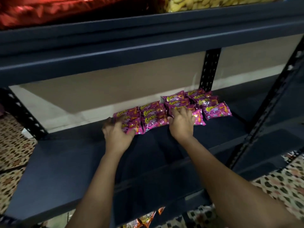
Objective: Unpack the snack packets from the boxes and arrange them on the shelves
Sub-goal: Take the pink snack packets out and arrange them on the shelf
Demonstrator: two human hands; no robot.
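Note:
Several pink snack packets point(217, 111) with yellow lettering lie in overlapping rows at the back of the dark blue middle shelf point(65, 170). My left hand point(117, 133) grips the leftmost stack of pink packets point(130, 118), thumb on its front edge. My right hand point(181, 123) rests with fingers spread on a packet stack point(176, 102) near the middle of the row. Both forearms reach in over the shelf's front edge.
The upper shelf point(148, 46) holds a red bag point(49, 10) and a clear bag of yellow snacks point(205, 2). Slotted black uprights stand at the back point(209, 69), left point(24, 117) and right point(269, 109). More packets point(146, 219) show below. Patterned floor point(13, 148) flanks the rack.

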